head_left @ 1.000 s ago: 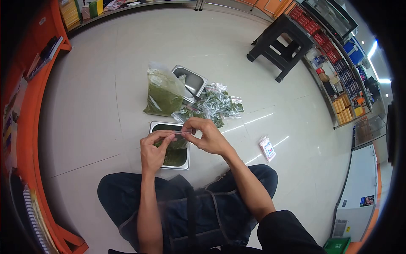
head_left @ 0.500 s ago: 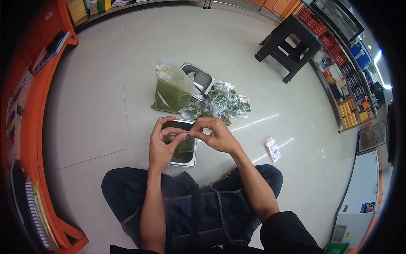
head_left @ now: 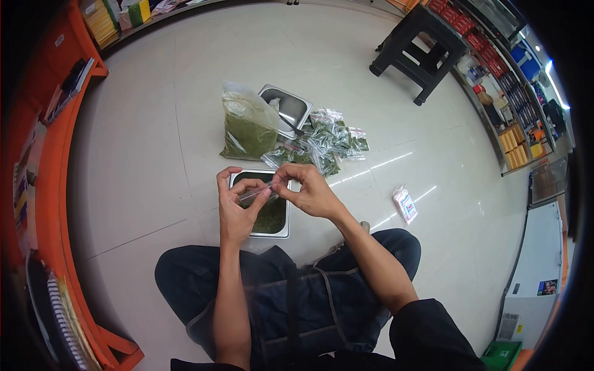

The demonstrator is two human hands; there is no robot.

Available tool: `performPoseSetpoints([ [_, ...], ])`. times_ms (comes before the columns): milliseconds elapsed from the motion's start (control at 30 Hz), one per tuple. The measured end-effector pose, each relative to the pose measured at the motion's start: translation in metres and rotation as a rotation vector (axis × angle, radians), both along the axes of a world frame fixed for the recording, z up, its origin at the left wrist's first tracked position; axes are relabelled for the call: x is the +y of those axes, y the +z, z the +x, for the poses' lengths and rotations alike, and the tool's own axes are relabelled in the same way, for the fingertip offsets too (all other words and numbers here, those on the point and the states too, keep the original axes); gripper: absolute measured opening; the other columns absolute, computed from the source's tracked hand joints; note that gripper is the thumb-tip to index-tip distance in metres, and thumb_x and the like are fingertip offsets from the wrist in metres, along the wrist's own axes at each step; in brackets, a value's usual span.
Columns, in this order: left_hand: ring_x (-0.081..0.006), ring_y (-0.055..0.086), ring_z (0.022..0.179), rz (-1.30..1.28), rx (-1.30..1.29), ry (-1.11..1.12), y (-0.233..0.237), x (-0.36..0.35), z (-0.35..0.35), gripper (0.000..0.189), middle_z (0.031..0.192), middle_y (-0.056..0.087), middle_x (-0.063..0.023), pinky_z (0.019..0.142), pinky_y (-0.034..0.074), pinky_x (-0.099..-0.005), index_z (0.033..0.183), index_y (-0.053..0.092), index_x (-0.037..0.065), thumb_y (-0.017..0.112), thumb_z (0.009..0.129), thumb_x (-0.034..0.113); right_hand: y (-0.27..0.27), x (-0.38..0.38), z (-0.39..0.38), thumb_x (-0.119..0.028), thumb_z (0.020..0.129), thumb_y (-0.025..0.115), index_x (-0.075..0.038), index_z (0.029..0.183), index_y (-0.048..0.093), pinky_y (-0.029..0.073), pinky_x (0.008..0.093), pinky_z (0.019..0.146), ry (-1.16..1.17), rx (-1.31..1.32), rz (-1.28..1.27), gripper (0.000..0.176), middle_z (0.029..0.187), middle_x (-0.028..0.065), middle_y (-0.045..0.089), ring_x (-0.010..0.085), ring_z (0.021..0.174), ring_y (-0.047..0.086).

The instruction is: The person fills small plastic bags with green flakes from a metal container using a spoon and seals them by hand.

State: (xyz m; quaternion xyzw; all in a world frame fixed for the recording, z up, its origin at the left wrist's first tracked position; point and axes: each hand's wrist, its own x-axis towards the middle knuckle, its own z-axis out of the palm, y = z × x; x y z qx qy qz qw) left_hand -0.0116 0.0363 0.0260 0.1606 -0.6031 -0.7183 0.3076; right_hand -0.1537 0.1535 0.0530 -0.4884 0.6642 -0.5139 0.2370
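Note:
Between my two hands is a small clear zip bag (head_left: 252, 196), held over a metal pan (head_left: 287, 230) with dried green herb in it. My left hand (head_left: 238, 207) pinches the bag's edge with thumb and fingers. Thumb and fingertips of my right hand (head_left: 306, 190) close on the same edge from the right. Just beyond the pan stands a large clear bag of green herb (head_left: 249, 130). Several small filled zip bags (head_left: 334, 139) lie heaped to its right. Behind them sits a second metal pan (head_left: 296, 102) with a dark-handled utensil (head_left: 291, 124) in it.
On the floor to the right lies a pack of plastic bags (head_left: 405, 205). A black stool (head_left: 421, 52) stands at the far right, before stocked shelves (head_left: 504, 93). An orange shelf unit (head_left: 52, 179) runs along the left, and a white cabinet (head_left: 535, 272) is at the right.
The small zip bag has tilted, its edge now slanting up to the right. Both hands keep their pinch on it. The whole view has shifted slightly.

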Motion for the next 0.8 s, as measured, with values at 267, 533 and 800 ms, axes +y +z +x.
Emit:
performPoseSetpoints([
  [267,-0.0145,0.066,0.087,-0.023,-0.017,0.065,-0.016,-0.006,0.0,0.049,0.09,0.071,-0.0133,0.086,0.05,-0.026,0.116,0.035,0.006,0.073,0.086,-0.004,-0.002,-0.002,0.003,-0.009,0.086,0.071,0.003,0.087,0.066,0.049,0.0292,0.069,-0.066,0.015,0.04,0.013,0.079,0.0066,0.065,0.0124,0.072,0.06],
  [533,-0.0168,0.069,0.092,0.149,0.002,0.035,-0.013,-0.005,0.0,0.04,0.101,0.073,-0.0227,0.09,0.048,-0.026,0.113,0.04,0.004,0.073,0.09,0.002,0.002,0.004,-0.015,-0.013,0.087,0.072,0.002,0.089,0.068,0.048,0.0288,0.07,-0.09,-0.01,0.082,0.015,0.081,0.0045,0.066,0.0113,0.075,0.06],
  [800,-0.0182,0.069,0.1,0.036,-0.066,0.072,-0.014,-0.007,0.001,0.034,0.105,0.072,-0.0243,0.094,0.047,-0.0281,0.113,0.045,0.001,0.071,0.091,0.005,0.002,0.003,-0.011,-0.015,0.089,0.071,0.0,0.09,0.069,0.047,0.0273,0.071,-0.09,-0.096,0.102,0.016,0.082,0.0031,0.067,0.01,0.077,0.059],
])
